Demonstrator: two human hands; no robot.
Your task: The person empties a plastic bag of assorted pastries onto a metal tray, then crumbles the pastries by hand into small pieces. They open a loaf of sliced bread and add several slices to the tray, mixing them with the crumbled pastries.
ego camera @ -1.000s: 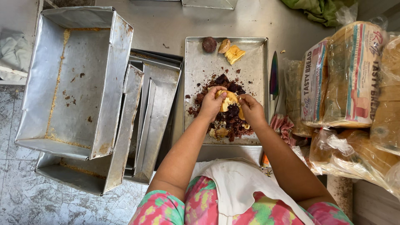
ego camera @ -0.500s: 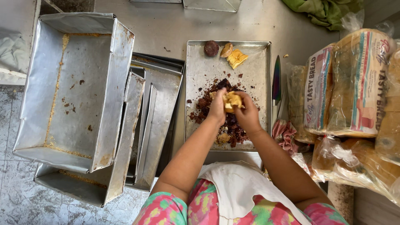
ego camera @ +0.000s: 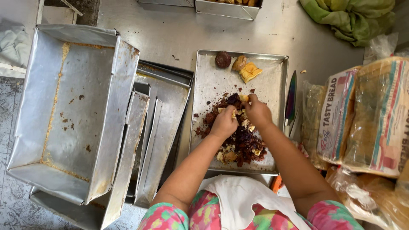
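Both hands met over the tray (ego camera: 272, 64): left hand (ego camera: 224, 123) and right hand (ego camera: 257, 113) clenched on yellow cake bits, directly above the crumb pile (ego camera: 238, 142), which ran lengthwise toward the person.

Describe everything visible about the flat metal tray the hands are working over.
The tray is a shallow, rectangular pan of dull silvery metal with low upturned rims, lying flat on the steel counter. A heap of dark brown and yellow cake crumbs covers its near half; the left hand and right hand press into it. Three whole pieces sit at its far edge. A knife lies along its right rim.
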